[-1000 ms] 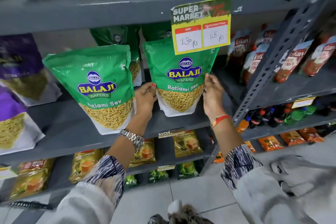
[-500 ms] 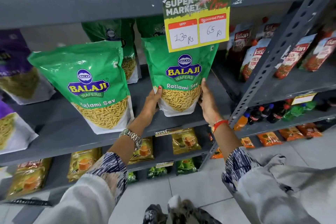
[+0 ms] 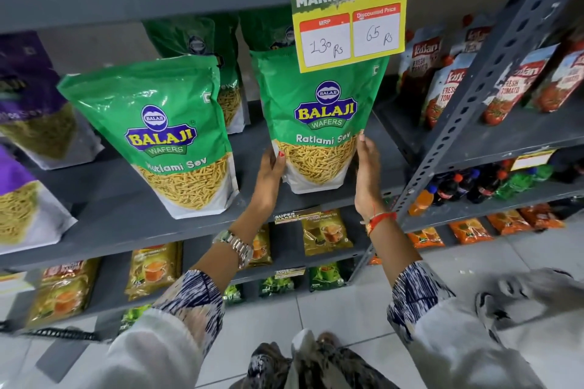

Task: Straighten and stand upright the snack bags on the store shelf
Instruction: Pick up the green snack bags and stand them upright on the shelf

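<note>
Green pouch [image 3: 319,123] printed "BALAJI WAFERS" and "Ratlami Sev", standing upright on the grey shelf [image 3: 126,218], front face toward the camera, long axis vertical, sealed top edge uppermost and partly hidden behind a price card [image 3: 350,9]. Card headed "SUPER MARKET", with "MRP 130 Rs" and "Discounted Price 65 Rs" handwritten in white boxes.

Left hand [image 3: 270,177] pressed against the pouch's lower left edge, thumb on the front; right hand [image 3: 366,174] flat against the lower right edge, fingers extended upward. Pouch clasped between the two hands, base resting on the shelf near its front lip.

To the left, a second identical Balaji pouch [image 3: 158,133], leaning with its top tilted left. More green pouches [image 3: 192,38] farther back. Purple packs [image 3: 28,98] at the far left, wording too blurred to read. On the right bay, red sachets [image 3: 448,88] marked "FRESH TOMATO". Below, yellow packs [image 3: 325,232] reading "Premium Fanning Tea".
</note>
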